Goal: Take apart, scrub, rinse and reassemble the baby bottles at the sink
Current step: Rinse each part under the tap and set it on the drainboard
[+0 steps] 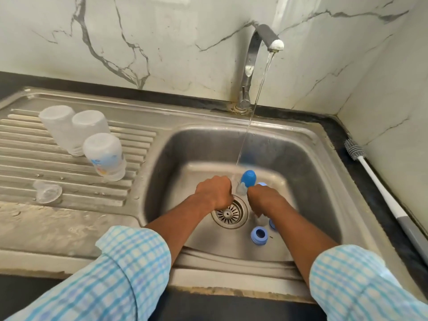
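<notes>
In the sink (312,163), under running water, the right hand (264,198) has its fingers clenched round a blue cap (249,178); the left hand (214,192) curls against a clear teat (240,190), grasp impossible to tell; three bottles (104,156) stand upturned on the drainboard (27,163); a blue ring (259,235) lies near the drain (229,214).

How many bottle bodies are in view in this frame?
3, all upside down on the drainboard: left rear bottle, right rear bottle beside it, printed bottle in front. The left hand and right hand may hide another.
</notes>
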The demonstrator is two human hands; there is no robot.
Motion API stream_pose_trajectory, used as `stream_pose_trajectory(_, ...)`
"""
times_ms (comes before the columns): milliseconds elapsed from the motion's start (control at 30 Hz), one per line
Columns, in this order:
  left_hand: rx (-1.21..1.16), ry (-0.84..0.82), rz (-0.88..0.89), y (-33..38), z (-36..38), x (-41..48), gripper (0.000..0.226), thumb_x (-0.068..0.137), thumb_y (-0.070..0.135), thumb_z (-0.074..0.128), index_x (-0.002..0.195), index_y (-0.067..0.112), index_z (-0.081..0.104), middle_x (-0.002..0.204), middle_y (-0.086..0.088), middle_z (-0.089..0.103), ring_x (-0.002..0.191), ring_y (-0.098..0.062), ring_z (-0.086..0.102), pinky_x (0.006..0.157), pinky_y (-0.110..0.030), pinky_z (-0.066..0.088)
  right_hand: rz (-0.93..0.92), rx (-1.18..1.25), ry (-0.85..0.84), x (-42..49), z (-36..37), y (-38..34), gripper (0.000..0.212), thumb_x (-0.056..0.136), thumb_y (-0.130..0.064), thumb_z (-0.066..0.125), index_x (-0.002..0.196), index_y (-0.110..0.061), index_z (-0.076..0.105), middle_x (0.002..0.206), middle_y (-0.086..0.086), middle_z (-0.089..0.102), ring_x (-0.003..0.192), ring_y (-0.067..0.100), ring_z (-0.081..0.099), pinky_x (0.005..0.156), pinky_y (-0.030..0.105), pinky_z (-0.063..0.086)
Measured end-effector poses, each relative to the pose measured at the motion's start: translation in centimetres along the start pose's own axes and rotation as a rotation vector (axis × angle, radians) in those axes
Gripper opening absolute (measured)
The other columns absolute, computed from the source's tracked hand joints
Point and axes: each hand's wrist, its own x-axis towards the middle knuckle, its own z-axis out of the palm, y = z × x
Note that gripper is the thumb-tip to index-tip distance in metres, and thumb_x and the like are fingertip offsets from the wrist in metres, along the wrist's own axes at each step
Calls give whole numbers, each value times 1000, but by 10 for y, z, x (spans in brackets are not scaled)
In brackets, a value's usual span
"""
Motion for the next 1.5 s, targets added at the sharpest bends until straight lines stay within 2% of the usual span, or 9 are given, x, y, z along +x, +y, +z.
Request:
stream_pose_trajectory(200, -132, -6, -25, -5, 3, 23, 23, 89, 30, 64, 106, 19, 73, 104, -1, 71, 96, -24, 67, 75, -31, 49, 53, 13, -13, 2, 4, 7, 8, 96, -6, 52, 93, -13, 50, 104, 7, 55, 89, 20, 50, 78, 30, 42)
stream_pose_trajectory(267, -228, -1, -27, -5, 4, 30, 18, 89, 25, 62, 98, 16, 75, 95, -3, 73, 91, -25, 68, 75, -33, 54, 70, 91, -1, 8, -5, 11, 17, 90, -7, 63, 106, -10, 58, 110, 8, 63, 91, 22, 62, 75, 31, 48)
stream_pose_trajectory(367, -473, 26, -72, -2, 2, 40, 21, 91, 15, 58, 105, 10, 72, 99, -14, 72, 87, -35, 69, 64, -31, 54, 75, 579, 99, 23, -30, 22, 36, 87, -7, 70, 122, -11, 64, 100, 12, 69, 83, 28, 69, 64, 35, 59)
stream_pose_trajectory(467, -942, 32, -141, 6, -7, 49, 34, 96, 10, 53, 129, 9, 60, 108, -13, 66, 83, -24, 65, 59, -31, 53, 0, 1057, 344, 27, -50, 21, 40, 91, 0, 64, 130, -7, 60, 94, 8, 65, 73, 20, 61, 51, 30, 53)
stream_pose_trajectory(633, -1465, 148, -88, 15, -22, 60, 20, 102, 15, 53, 118, 10, 63, 98, -7, 69, 86, -16, 66, 69, -28, 59, -113, 1309, 504, 30, -56, 12, 36, 92, 4, 61, 125, -10, 62, 109, 7, 67, 85, 17, 67, 54, 21, 56)
stream_pose_trajectory(800, -1508, 257, -24, 16, -21, 71, 18, 91, 6, 68, 108, 7, 70, 100, -12, 75, 94, -23, 73, 78, -31, 61, -122, 1490, 528, 33, -61, 12, 21, 93, -7, 63, 113, -10, 66, 98, 7, 74, 84, 19, 74, 66, 30, 61)
stream_pose_trajectory(933, -1445, 302, 46, 17, -16, 74, 16, 88, 1, 69, 104, 6, 73, 94, -11, 76, 87, -21, 73, 76, -28, 59, -47, 1389, 664, 43, -61, 7, 23, 90, -3, 65, 113, -7, 67, 96, 9, 73, 87, 20, 72, 78, 38, 62)
stream_pose_trajectory(1300, -1349, 432, 101, 18, -15, 72, 18, 86, -3, 70, 101, 8, 73, 91, -7, 76, 79, -9, 72, 69, -20, 57, 144, 1106, 880, 42, -63, -2, 28, 83, -11, 76, 63, -23, 62, 60, -1, 66, 58, 13, 66, 66, 38, 60)
stream_pose_trajectory(1500, -1337, 470, 102, 18, -12, 76, 21, 88, -6, 66, 103, 7, 73, 93, -8, 76, 82, -12, 72, 70, -20, 56, 30, 1162, 772, 42, -67, -5, 13, 89, -2, 67, 92, -15, 70, 85, 3, 71, 79, 13, 69, 78, 37, 61)
